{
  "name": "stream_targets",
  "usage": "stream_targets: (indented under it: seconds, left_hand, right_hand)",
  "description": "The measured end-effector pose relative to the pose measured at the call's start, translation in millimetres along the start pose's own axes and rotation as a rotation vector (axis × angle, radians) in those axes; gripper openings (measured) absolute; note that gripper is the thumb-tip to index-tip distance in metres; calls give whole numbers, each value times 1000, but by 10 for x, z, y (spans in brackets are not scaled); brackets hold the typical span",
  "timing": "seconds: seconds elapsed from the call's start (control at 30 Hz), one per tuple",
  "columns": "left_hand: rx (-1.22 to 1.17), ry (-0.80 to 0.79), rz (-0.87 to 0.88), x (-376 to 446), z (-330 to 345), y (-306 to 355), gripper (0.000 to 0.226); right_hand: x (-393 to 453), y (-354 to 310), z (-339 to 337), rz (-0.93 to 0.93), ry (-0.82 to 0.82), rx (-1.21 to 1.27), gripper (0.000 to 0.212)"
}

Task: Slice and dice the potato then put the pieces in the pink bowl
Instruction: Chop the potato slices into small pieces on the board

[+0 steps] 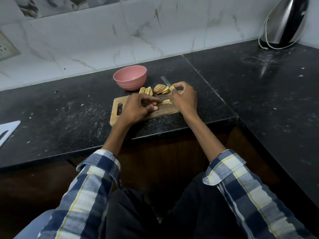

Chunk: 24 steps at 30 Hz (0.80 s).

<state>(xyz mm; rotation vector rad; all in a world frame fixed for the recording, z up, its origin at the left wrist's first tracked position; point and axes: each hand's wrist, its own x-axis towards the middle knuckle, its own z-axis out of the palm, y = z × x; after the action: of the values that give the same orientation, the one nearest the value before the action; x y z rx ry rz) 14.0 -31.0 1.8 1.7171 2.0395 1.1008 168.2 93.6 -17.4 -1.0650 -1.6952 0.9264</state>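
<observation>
Sleeves (82,192) in blue, white and yellow check fill the near edge at six o'clock, with both forearms reaching toward twelve. On the wooden cutting board (119,116) the left hand (138,107) rests with its fingers curled together, fingertips touching small cut potato pieces (167,101) at the board's middle. At three o'clock of these, the right hand (184,99) pinches the yellow handle of a knife (166,81), whose blade points toward eleven o'clock. Sliced potato (161,89) lies fanned in two clusters along the board's far edge, just under the blade. Beyond, at eleven o'clock of the slices, sits the pink bowl (130,77) on the black counter (69,104). A steel kettle (284,23) stands at two o'clock.
</observation>
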Motion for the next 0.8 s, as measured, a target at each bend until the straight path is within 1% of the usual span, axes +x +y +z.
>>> stream_targets:
  seconds: [0.2,0.33,0.4,0.5,0.6,0.67,0.8]
  left_hand:
    - [12,143,25,144,287,228,26]
    - [16,197,8,186,330,186,21]
    - [-13,215,19,146,305,167,14]
    - [-31,249,34,73,246,148,5]
    - [3,289,27,38,178,108,11]
    - [-15,322,9,15,120,61,15]
    - [-39,531,-49,28,-15,-55,13]
  right_hand:
    - [-5,-1,-8,-10,-1,0,10]
    - [-39,-12,-15,-36,8,-7,10]
    - [-63,-42,-10,-97,41,-33,11]
    - [-70,-170,54,-245,111,-178,15]
    - [-27,-305,171,-400,140,-276,18]
    - [-2,-317,222,-440,138,-285,18]
    - [19,-207,199,-425,142,-283,18]
